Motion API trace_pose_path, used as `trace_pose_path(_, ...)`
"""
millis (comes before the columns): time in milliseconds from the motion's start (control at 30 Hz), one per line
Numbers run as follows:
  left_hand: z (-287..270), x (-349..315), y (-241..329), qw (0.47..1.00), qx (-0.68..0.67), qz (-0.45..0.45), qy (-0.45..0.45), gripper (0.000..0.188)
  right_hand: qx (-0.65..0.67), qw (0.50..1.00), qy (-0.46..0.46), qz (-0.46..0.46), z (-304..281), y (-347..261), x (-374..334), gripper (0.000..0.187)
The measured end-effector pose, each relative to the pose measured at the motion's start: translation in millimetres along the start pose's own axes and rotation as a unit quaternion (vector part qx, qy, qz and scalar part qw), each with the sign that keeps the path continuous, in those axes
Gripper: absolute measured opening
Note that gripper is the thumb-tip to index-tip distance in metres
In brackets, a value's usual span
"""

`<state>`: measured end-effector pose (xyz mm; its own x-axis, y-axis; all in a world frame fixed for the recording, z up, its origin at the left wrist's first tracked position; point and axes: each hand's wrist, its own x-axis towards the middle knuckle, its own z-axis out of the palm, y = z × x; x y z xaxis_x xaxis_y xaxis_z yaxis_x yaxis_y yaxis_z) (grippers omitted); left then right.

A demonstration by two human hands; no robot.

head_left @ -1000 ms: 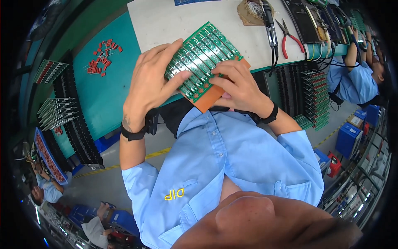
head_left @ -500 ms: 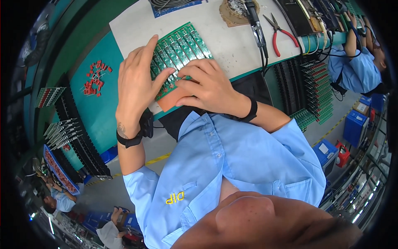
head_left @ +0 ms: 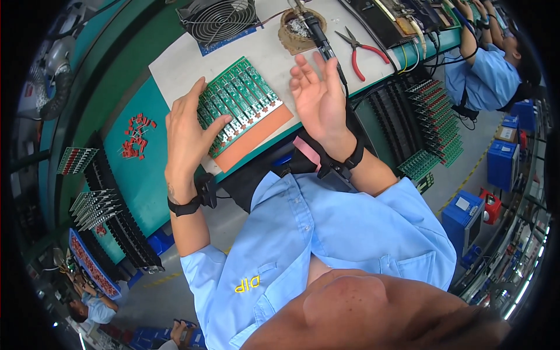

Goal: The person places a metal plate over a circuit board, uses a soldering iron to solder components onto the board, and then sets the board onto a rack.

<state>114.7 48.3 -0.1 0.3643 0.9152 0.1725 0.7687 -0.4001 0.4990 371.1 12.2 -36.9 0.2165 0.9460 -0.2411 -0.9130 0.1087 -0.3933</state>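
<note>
A green circuit board panel point(head_left: 245, 96), divided into several long narrow strips, lies tilted on a white sheet. My left hand point(head_left: 189, 125) holds it at its left edge, thumb over the top and fingers along the side. An orange-brown flat strip point(head_left: 256, 137) shows along the panel's near edge. To the right of the panel, my right hand point(head_left: 321, 102) is raised with the palm turned up, the fingers apart and nothing in it. Just beyond those fingertips is a black soldering iron point(head_left: 315, 29), resting over a round brown holder point(head_left: 289, 44) with silvery bits inside.
Red-handled pliers point(head_left: 367, 55) lie right of the soldering iron. A black fan point(head_left: 221, 23) stands at the back. Small red parts with wire leads point(head_left: 137, 134) are scattered on the green mat point(head_left: 114, 169). Black racks point(head_left: 125, 219) with boards flank me. A co-worker point(head_left: 484, 76) sits at right.
My right hand has lifted off the panel's near edge, moved right and turned palm up with fingers spread. My left hand stays on the panel. The view has shifted slightly.
</note>
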Motion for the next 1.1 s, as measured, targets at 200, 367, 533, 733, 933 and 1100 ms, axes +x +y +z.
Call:
trace_pose_path(200, 1, -2, 2, 1.0, -0.014, -0.018, 0.001, 0.089, -0.028, 0.995, 0.009, -0.095, -7, 2, 21, 0.051)
trace_pose_path(367, 1, -3, 2, 0.999, -0.031, -0.032, 0.001, 0.09, -0.121, 0.96, -0.141, -0.208, -19, -34, 22, 0.045)
trace_pose_path(533, 2, -4, 1, 1.0, -0.012, -0.024, 0.009, 0.09, -0.316, 0.844, -0.166, -0.4, -37, -73, 26, 0.044)
trace_pose_path(733, 1, -2, 1, 0.999, -0.032, -0.036, 0.007, 0.091, -0.485, 0.798, -0.086, -0.347, -50, -85, 22, 0.039)
trace_pose_path(933, 1, 0, 2, 0.998, -0.038, -0.04, 0.002, 0.092, -0.506, 0.815, -0.083, -0.27, -44, -85, 27, 0.031)
trace_pose_path(1100, -1, 1, 3, 0.998, -0.041, -0.043, -0.003, 0.092, -0.463, 0.843, -0.109, -0.253, -43, -81, 35, 0.031)
